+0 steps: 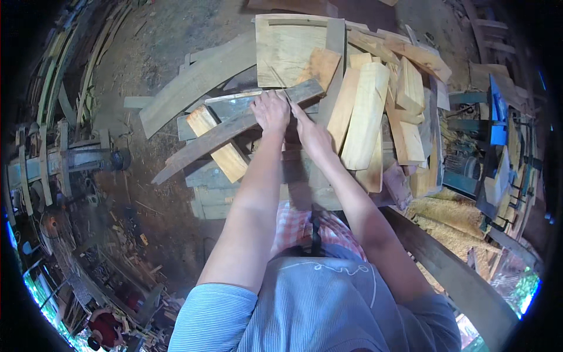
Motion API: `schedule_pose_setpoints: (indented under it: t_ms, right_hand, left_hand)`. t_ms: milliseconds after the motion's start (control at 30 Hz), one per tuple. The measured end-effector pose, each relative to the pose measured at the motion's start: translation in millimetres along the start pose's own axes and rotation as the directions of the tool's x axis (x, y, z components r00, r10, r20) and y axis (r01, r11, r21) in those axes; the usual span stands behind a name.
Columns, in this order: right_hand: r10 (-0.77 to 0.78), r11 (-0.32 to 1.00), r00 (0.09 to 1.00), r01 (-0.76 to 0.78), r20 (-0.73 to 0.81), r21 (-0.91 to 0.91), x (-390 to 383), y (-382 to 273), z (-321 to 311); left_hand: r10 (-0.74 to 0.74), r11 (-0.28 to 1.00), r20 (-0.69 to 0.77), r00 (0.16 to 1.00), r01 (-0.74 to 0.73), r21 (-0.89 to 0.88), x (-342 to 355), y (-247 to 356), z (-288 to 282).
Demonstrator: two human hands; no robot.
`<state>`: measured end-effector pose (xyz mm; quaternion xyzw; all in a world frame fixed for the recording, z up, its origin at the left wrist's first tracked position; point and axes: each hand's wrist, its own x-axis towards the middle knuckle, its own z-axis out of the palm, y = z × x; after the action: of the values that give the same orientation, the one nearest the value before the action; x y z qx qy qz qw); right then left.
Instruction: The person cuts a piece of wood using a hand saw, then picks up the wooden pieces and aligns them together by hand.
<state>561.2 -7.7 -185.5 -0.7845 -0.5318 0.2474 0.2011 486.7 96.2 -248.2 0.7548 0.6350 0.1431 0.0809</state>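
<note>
A long, dark, weathered plank [220, 134] lies slantwise across the work surface, its left end reaching past a pale wooden block [223, 149] under it. My left hand [272, 110] is closed over the plank's upper part and presses on it. Close beside it, my right hand [312, 138] is closed around a thin, long tool [275, 76]. The tool points up and away over the plank's far edge; its kind is hard to make out, and its grip end is hidden by the fingers.
Several pale wood pieces [365, 117] are heaped to the right. A wide board [287, 50] and a long grey board [202, 79] lie at the far side. Green machinery [460, 182] stands right, near sawdust [446, 214]. Stacked slats and scraps line the left; another person [104, 327] is at lower left.
</note>
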Motion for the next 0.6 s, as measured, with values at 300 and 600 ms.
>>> schedule_pose_setpoints:
  t_ms: [300, 600]
  right_hand:
    - [0.046, 0.999, 0.998, -0.046, 0.051, 0.005, 3, -5, -7]
    - [0.035, 0.999, 0.995, -0.034, 0.093, -0.005, -50, -2, -10]
  left_hand:
    - [0.0, 1.0, 0.045, 0.999, -0.001, 0.026, 1, 2, -13]
    - [0.01, 0.995, -0.064, 0.998, -0.003, 0.098, 4, -5, -1]
